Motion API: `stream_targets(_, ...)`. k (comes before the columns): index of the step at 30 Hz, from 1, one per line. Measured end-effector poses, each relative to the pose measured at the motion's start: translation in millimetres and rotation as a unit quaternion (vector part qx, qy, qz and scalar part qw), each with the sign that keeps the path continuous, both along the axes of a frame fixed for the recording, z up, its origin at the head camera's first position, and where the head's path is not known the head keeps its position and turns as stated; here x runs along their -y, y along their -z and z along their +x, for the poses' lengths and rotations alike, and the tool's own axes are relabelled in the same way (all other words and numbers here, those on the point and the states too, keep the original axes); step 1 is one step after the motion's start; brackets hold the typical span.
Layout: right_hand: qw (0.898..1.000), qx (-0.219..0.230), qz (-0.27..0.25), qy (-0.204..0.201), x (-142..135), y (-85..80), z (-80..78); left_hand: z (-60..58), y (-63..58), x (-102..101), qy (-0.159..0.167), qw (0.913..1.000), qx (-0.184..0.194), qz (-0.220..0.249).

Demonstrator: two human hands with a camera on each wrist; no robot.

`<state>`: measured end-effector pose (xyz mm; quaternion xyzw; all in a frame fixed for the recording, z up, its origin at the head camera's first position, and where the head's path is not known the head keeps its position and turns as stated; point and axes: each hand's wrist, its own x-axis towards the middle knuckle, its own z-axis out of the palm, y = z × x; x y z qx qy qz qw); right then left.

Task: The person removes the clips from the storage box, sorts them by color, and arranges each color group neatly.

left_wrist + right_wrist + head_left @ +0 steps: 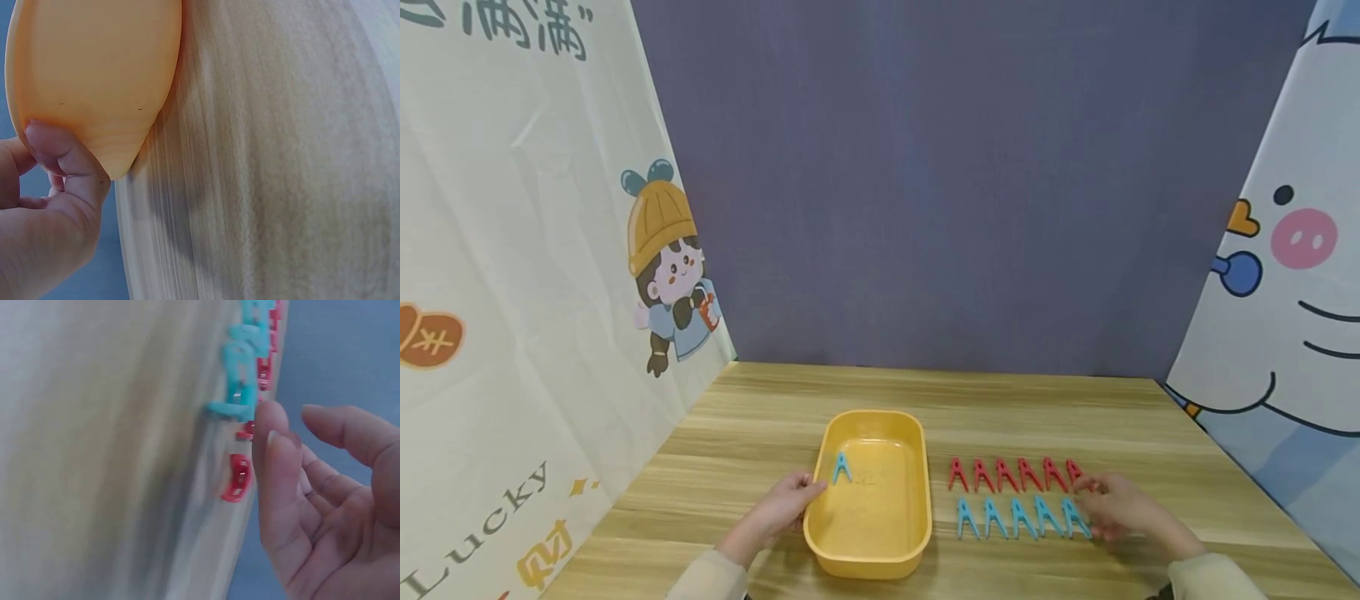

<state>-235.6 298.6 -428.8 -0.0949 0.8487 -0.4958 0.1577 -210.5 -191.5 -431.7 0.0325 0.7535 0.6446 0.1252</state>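
My left hand (790, 502) grips the left rim of a yellow plastic basin (915, 542), thumb over the edge; the left wrist view shows the fingers curled at the basin (106, 56). One blue clothespin (842, 467) lies inside, near the left wall. To the right of the basin, a row of several red clothespins (1006, 475) lies above a row of several blue clothespins (1022, 517). My right hand (1116, 506) is at the right end of both rows. In the right wrist view this hand (331, 512) holds nothing, its thumb and fingertips apart.
A wood-grain table (1015, 408) carries everything. A dark blue-grey panel (940, 183) stands at its back. Printed cartoon sheets hang on the left (535, 250) and on the right (1277, 333).
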Motion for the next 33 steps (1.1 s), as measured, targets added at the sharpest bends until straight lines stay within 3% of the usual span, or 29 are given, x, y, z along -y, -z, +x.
stream_targets(9, 0.999, -0.033, -0.010, 0.005, 18.8, -29.7, -9.2, 3.2, 0.8, -0.7, -0.008, 1.0000, -0.005, 0.001)
stream_targets(16, 0.997, -0.076, -0.011, -0.016, 52.3, -55.8, -18.3, 1.6, 0.7, -0.7, -0.004, 1.0000, -0.004, 0.003)
stream_targets(22, 0.995, -0.101, 0.012, -0.007, 87.0, -75.2, -30.7, 1.7, 0.9, 0.0, -0.004, 1.0000, -0.008, 0.003)
stream_targets(33, 0.989, -0.143, 0.018, -0.039, 137.4, -92.6, -47.2, 0.9, 3.3, -1.2, -0.009, 0.9999, -0.008, 0.003)
